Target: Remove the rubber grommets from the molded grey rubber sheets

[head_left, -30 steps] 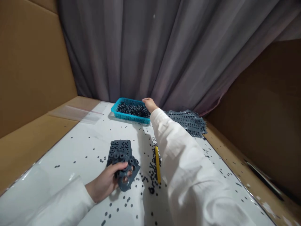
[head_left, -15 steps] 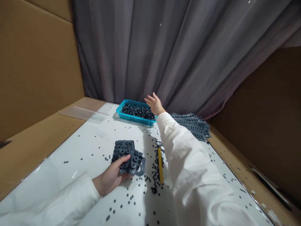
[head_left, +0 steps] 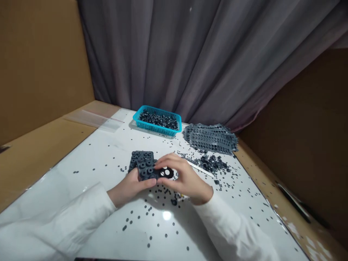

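My left hand (head_left: pixel 132 186) grips a dark grey moulded rubber sheet (head_left: pixel 144 165) covered with raised ring-shaped studs, its thumb along the near edge. At the sheet's right end, where round holes show white through it, my right hand (head_left: pixel 185 175) closes its fingers and thumb on the edge. Whether a small loose part is also between those fingers is hidden. Behind the hands, a blue plastic basket (head_left: pixel 157 130) holds many small black pieces (head_left: pixel 159 119).
Several perforated dark sheets (head_left: pixel 212 137) lie stacked at the back right, with a heap of black pieces (head_left: pixel 214 164) before them. A white strip (head_left: pixel 201 169) lies near my right hand. Small black discs are scattered about the white table (head_left: pixel 103 166). Clear plastic bags (head_left: pixel 100 121) lie back left.
My right hand has come back from beside the basket to the rubber sheet and closed on its right end. My left hand still holds the sheet. The view has shifted slightly.
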The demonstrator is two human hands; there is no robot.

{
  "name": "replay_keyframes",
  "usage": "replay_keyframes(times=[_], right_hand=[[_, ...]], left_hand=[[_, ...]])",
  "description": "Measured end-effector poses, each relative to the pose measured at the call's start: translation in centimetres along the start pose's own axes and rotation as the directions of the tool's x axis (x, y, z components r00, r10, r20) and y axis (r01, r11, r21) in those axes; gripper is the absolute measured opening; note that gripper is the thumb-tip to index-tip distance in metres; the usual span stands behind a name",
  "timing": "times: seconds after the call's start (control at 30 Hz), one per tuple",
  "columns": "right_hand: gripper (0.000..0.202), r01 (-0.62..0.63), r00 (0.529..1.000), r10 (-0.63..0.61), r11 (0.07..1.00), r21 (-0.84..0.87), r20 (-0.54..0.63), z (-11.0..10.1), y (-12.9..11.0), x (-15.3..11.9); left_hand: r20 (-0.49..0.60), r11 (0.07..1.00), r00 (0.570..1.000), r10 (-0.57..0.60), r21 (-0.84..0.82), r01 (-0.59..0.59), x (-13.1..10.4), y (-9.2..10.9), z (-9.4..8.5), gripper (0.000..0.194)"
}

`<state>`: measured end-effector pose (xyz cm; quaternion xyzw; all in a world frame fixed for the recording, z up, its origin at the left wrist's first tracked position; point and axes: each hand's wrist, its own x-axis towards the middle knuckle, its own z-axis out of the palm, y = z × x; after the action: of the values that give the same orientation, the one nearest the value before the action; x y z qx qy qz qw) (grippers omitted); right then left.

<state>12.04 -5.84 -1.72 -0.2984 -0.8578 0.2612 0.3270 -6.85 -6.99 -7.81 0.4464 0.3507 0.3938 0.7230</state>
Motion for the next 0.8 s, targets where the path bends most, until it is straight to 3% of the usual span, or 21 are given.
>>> replay_keyframes(times=[0.1, 0.2, 0.27, 0.43, 0.57, 0.7, 0.8], right_hand=[[0.025, -0.028, 0.991, 0.017, 0.996, -0.082, -0.13, 1.3, -0.4, -2.6], [0.019, -0.123, 0.938, 0.078, 0.986, -0.112, -0.338, 2.1, 0.0, -3.5], [0.019, -0.209, 0.911, 0.14, 0.967, -0.143, -0.389, 2.4, 0.1, -3.7], [0.031, -0.371, 0.927, 0.346, 0.902, -0.219, -0.144, 3.1, -0.3, -3.4], [0.033, -0.358, 0.934, 0.358, 0.931, -0.075, -0.006, 3.9, -0.7, -3.3], [0.035, -0.409, 0.903, 0.426, 0.889, 0.208, -0.047, 5.5, -0.7, -3.3], [0.035, -0.446, 0.841, 0.54, 0.667, 0.596, 0.025, 6.8, -0.2, -3.3]], left_hand=[[0.094, 1.0, 0.995, -0.015, 0.011, 0.014, 0.0, 0.1, -0.4, 0.031], [0.04, 0.994, 0.999, -0.009, 0.114, 0.005, 0.0, 0.4, -0.3, 0.014], [0.01, 0.989, 1.0, 0.013, 0.145, -0.014, 0.0, 0.5, -0.1, 0.015], [0.093, 0.976, 0.995, 0.03, 0.214, -0.049, -0.6, 0.0, -0.3, 0.035], [0.166, 0.965, 0.985, 0.033, 0.25, -0.075, -0.9, 0.1, -0.8, 0.045], [-0.018, 0.968, 1.0, -0.023, 0.25, 0.027, -0.7, 0.3, -0.4, 0.03], [-0.098, 0.988, 0.992, -0.084, 0.124, 0.096, -0.6, -0.1, 0.1, 0.026]])
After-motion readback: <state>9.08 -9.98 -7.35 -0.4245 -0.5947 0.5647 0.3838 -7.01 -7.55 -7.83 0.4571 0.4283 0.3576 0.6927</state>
